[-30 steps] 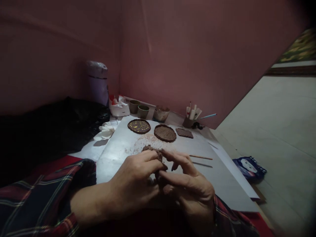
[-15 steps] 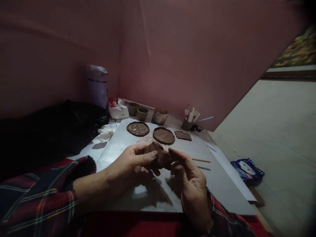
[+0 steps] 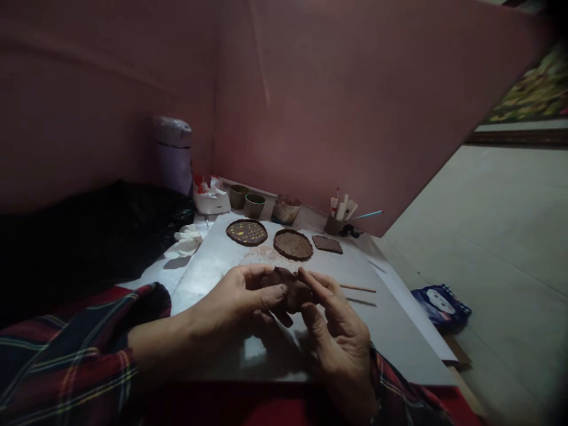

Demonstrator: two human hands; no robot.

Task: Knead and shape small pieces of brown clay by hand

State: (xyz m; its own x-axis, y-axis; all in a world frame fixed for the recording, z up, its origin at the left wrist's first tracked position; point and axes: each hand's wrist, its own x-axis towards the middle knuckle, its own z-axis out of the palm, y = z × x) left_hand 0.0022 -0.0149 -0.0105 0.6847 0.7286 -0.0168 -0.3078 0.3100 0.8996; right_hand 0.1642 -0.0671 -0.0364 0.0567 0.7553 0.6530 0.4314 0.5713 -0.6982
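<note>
A: What's in the left hand (image 3: 248, 293)?

B: A dark brown lump (image 3: 293, 294), pinched with the thumb on top and the fingers curled behind and beneath.

A: And the right hand (image 3: 339, 331)?

B: It grips the same lump from the other side, thumb at the lower edge, fingertips at the upper. The piece sits between the two hands, above the white sheet (image 3: 399, 343) on the table.

A: What lies just beyond the hands?

B: Straight ahead of the lump, a plain brown disc (image 3: 293, 244) with a raised rim. Farther left, a rimmed disc with yellow dots (image 3: 247, 232); to the right, a small brown slab (image 3: 327, 244). Two thin sticks (image 3: 361, 289) lie just past the right hand's fingers.

A: Can you read any labels?

B: Well ahead of the left hand, a white packet (image 3: 213, 204) bears a small dark mark, too small to make out. Off to the right of the right hand, past the table's edge, a dark blue item (image 3: 441, 305) shows a pale design.

A: And behind the discs?

B: Two cups (image 3: 254, 207), a stained bowl (image 3: 286, 211), and a holder (image 3: 333, 225) of white-barrelled tools.
</note>
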